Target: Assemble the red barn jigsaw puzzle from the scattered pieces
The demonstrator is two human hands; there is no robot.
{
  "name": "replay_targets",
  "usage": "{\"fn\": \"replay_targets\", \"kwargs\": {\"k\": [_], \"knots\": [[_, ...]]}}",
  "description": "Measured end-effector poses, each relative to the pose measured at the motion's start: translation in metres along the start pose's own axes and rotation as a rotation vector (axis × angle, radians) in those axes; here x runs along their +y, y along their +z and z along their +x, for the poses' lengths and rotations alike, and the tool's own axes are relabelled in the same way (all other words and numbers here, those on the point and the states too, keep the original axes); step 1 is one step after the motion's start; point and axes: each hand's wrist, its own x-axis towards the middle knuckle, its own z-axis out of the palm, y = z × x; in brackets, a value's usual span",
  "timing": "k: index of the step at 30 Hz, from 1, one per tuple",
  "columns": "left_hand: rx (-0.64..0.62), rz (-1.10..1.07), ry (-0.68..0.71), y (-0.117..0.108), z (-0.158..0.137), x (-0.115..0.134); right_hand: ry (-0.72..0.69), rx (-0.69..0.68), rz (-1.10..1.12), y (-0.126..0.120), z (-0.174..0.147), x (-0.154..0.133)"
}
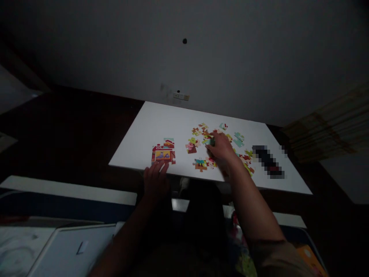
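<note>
There, a green puzzle piece (208, 141) between the right hand (221, 149) fingers (212, 137).

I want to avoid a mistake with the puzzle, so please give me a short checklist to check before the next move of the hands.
1. Right hand has a piece: ok, its fingers pinch a greenish puzzle piece.
2. Left hand steadies the assembled block: ok, fingertips at its near edge, at the table's near rim.
3. Assembled block lies fully on the white table: ok.
4. Loose pieces within reach of the right hand: ok, scattered around it.
5. Held piece's shape and print readable: cannot tell, room too dark.
6. Pieces near the table edge: cannot tell, partly hidden by the forearm.
</note>
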Motion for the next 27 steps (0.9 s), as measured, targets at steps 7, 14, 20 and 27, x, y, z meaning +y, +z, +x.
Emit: {"fn": "replay_targets", "kwargs": {"k": [7, 14, 20, 27], "knots": [[-0.064, -0.035, -0.014, -0.013, 0.002, 0.006, 0.011, -0.143, 0.335, -0.005, 0.001, -0.044], [-0.114, -0.046, 0.012, -0.022, 0.0, 0.004, -0.064, -0.474, 0.519, 0.008, -0.003, -0.118], [-0.144, -0.053, 0.011, -0.029, 0.0, 0.004, -0.173, -0.62, 0.367, 0.03, 0.011, -0.133], [-0.134, -0.072, 0.007, -0.033, -0.001, 0.003, -0.185, -0.651, 0.361, 0.044, 0.015, -0.134]]}}
